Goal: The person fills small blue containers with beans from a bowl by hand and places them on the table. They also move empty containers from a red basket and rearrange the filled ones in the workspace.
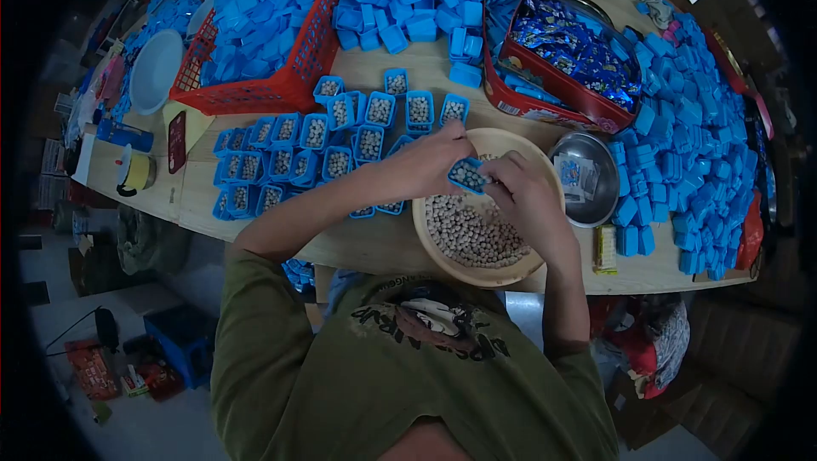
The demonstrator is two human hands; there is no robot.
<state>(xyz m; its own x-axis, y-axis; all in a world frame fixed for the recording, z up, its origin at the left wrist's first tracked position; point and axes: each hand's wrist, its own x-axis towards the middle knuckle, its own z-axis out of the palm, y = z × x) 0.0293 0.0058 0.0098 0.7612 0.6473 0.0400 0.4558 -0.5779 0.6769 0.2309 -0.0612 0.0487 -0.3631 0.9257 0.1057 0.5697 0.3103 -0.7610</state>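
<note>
My left hand [436, 158] grips a small blue plastic box [464, 177] with pale round beads inside. My right hand [522, 192] is closed, its fingertips pinched at the box's right edge; whatever they hold is hidden. Both hands are over a wide cream bowl [430, 244], whose bottom is covered with loose beige beads [477, 231]. Left of the bowl stand several rows of blue boxes filled with similar beads [316, 131], some touching and some tilted.
A red plastic basket [311, 57] heaped with blue boxes stands at the back left. A red tin [545, 99] holds blue wrapped packets [574, 48]. Beside the bowl sits a metal bowl [596, 206] with small packets. Blue boxes [681, 146] pile up along the right.
</note>
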